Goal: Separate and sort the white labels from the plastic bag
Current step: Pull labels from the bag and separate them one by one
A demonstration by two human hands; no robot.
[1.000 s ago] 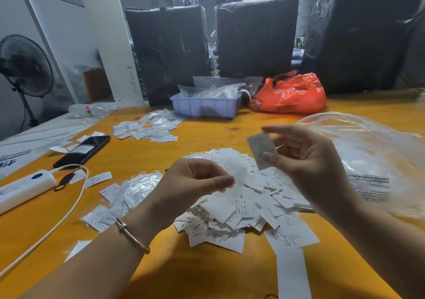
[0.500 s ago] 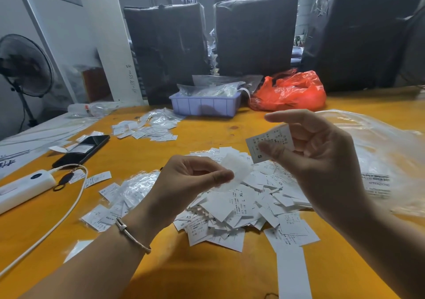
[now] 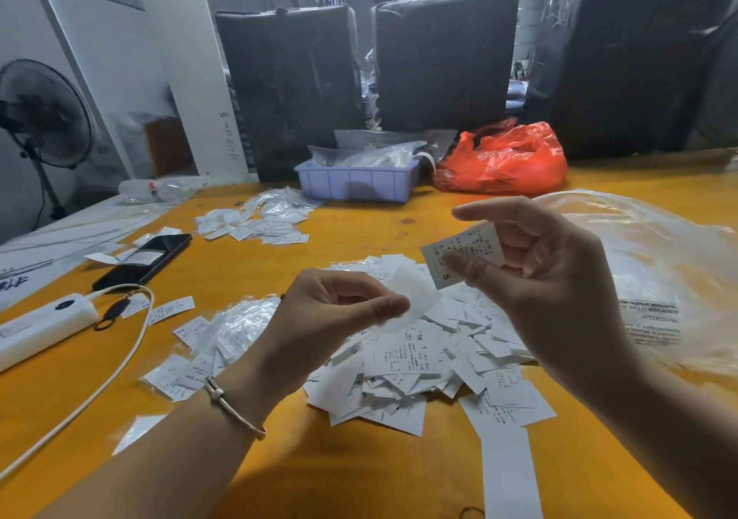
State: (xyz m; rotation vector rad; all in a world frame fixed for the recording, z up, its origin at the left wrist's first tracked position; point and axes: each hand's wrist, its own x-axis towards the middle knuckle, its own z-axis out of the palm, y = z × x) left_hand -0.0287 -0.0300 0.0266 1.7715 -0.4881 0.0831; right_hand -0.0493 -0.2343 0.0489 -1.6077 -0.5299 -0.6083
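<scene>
Head view: I see both hands raised above the orange tabletop (image 3: 279,478). My right hand (image 3: 551,275) pinches a white label (image 3: 463,255) marked S between thumb and curled fingers. My left hand (image 3: 331,311) pinches a small clear plastic sleeve (image 3: 411,295) between thumb and forefinger, its other fingers curled. Beneath and between the hands lies a heap of loose white labels (image 3: 415,362). To the right of the right hand sits a large clear plastic bag (image 3: 655,263). Left of the left hand are bagged labels (image 3: 223,339), a white power strip (image 3: 44,323) and a black phone (image 3: 147,259).
</scene>
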